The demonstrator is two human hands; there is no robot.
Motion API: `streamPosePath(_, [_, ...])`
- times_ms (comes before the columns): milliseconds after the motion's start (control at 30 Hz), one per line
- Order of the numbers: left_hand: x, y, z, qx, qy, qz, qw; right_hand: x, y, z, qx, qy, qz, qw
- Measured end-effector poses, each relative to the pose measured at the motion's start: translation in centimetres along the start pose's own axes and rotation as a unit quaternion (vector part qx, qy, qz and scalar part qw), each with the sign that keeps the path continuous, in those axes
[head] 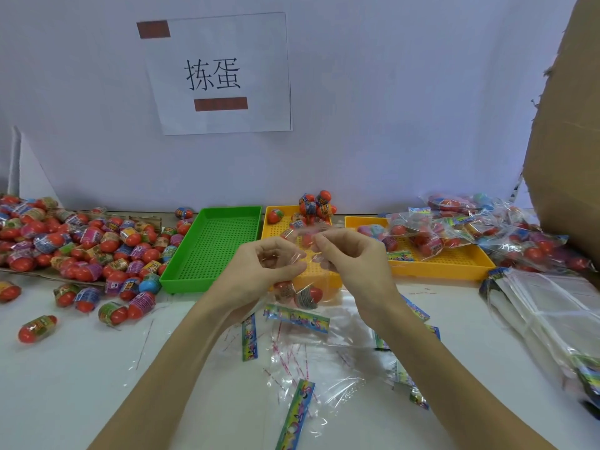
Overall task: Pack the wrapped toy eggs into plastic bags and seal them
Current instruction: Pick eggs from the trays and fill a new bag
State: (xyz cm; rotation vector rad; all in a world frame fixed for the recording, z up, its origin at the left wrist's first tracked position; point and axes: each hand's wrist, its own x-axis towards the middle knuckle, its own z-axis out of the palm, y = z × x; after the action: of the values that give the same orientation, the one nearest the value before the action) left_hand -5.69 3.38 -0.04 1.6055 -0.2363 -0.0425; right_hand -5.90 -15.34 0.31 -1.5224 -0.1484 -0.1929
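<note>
My left hand (259,271) and my right hand (354,258) hold up a clear plastic bag (303,277) between them, each pinching its top edge. Wrapped toy eggs (306,295) hang in the bottom of that bag, just above the table. A large heap of loose wrapped eggs (81,245) lies at the left. More eggs (313,206) sit at the far end of the middle yellow tray (276,225). Filled bags (454,228) are piled on the right yellow tray (441,271).
An empty green tray (211,248) stands left of the yellow ones. Empty clear bags with colourful header strips (295,414) lie scattered on the white table before me. A stack of unused bags (552,319) lies at the right, beside a cardboard box (568,125).
</note>
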Motion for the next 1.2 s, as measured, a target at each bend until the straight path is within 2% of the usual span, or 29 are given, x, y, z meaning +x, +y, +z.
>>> streamPosePath(67, [0.0,0.1,-0.1,0.007,-0.006,-0.009,1.000,0.0,0.0,0.0,-0.009,0.005,-0.004,1.000])
streamPosePath(167, [-0.3,0.3,0.0,0.074,0.004,0.010,0.997,0.1,0.3,0.0,-0.012,-0.007,0.009,1.000])
streamPosePath(333, [-0.5,0.8,0.4,0.085,0.017,0.040,0.995,0.2,0.5,0.1,0.002,-0.027,0.011,1.000])
streamPosePath(467, [-0.3,0.9,0.0,0.055,0.117,0.045,0.991,0.4,0.5,0.7,0.081,-0.075,0.010,0.994])
streamPosePath(500, [-0.2,0.9,-0.4,0.050,0.144,0.039,0.988,0.6,0.7,0.7,0.048,-0.065,-0.008,0.997])
streamPosePath(567, [0.0,0.7,-1.2,0.056,0.177,0.025,0.982,0.9,1.5,0.4,-0.137,-0.034,-0.094,0.986])
streamPosePath(633, [0.1,0.5,-1.6,0.075,0.189,0.016,0.979,1.1,2.5,0.1,-0.322,-0.039,-0.168,0.931])
streamPosePath(733, [0.3,0.0,-1.6,0.075,0.190,0.001,0.979,1.9,3.5,0.0,-0.462,-0.089,-0.180,0.864])
streamPosePath(833, [0.5,-0.2,-1.3,0.056,0.189,-0.010,0.980,2.9,4.3,0.0,-0.530,-0.114,-0.174,0.822])
streamPosePath(933, [0.6,-0.2,-1.1,0.024,0.183,-0.003,0.983,3.3,4.8,0.3,-0.562,-0.128,-0.141,0.805])
streamPosePath(1133, [0.5,0.2,-0.9,-0.028,0.157,-0.012,0.987,4.0,5.0,0.3,-0.560,-0.145,-0.094,0.811])
streamPosePath(1200, [0.4,0.4,-1.1,-0.033,0.145,-0.013,0.989,5.0,4.4,0.5,-0.543,-0.140,-0.092,0.823])
